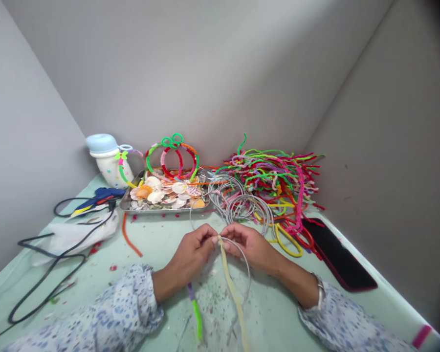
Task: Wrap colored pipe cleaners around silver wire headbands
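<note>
Head: two hands [192, 254], one cream pipe-cleaner [231, 288]

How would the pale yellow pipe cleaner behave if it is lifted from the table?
Probably bendable, not floppy: the pale yellow pipe cleaner trails from the left hand and right hand in a gentle curve. Likely very light, being thin and fuzzy; the fuzz should resist sliding or rolling.

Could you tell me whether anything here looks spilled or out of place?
Small scraps litter the table under the left hand and right hand, which pinch a cream pipe cleaner. An orange pipe cleaner lies alone, away from the pile.
</note>
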A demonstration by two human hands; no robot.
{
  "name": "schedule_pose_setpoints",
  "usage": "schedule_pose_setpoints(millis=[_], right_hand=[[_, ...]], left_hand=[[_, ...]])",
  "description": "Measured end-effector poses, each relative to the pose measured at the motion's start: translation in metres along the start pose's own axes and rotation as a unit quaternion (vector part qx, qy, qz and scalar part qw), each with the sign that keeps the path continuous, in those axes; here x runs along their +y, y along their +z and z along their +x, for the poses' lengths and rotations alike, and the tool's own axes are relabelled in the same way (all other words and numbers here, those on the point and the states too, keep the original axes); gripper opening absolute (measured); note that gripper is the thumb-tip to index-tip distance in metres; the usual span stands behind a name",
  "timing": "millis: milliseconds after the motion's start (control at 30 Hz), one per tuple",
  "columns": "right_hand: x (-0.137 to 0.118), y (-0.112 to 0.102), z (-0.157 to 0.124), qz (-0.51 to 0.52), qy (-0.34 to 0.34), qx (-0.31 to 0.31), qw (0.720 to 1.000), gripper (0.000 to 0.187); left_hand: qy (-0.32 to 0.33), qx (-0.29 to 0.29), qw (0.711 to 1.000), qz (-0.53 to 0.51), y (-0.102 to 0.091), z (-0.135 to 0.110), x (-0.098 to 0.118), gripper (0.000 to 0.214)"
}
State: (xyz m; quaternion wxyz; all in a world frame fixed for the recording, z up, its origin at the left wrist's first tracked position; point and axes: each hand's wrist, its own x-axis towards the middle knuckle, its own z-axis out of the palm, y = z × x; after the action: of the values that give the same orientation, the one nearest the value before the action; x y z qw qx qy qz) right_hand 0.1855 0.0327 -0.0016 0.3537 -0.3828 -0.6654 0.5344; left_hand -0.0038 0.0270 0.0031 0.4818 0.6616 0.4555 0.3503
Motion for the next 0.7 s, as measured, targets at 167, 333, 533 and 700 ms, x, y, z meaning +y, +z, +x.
schedule_pose_setpoints(millis=[167,333,533,700], right_hand=[[0.000,0.007,-0.001,-0.020,-0.004,0.036,0.999,0.024],[-0.001,0.011,-0.001,-0.054,-0.021,0.058,0.997,0.017],[0.003,0.012,-0.002,-0.161,-0.070,0.097,0.980,0.010],[-0.003,0.009,-0.004,-0.257,-0.141,0.101,0.951,0.014]], left_hand=[[0.003,0.005,1.000,0.012,0.002,-0.002,0.002,0.023],[-0.006,0.002,1.000,0.013,0.002,-0.002,0.002,0.024],[-0.020,0.001,1.000,0.019,0.002,-0.004,0.003,0.024],[-0.026,-0.002,1.000,0.013,0.003,-0.004,0.002,0.022]])
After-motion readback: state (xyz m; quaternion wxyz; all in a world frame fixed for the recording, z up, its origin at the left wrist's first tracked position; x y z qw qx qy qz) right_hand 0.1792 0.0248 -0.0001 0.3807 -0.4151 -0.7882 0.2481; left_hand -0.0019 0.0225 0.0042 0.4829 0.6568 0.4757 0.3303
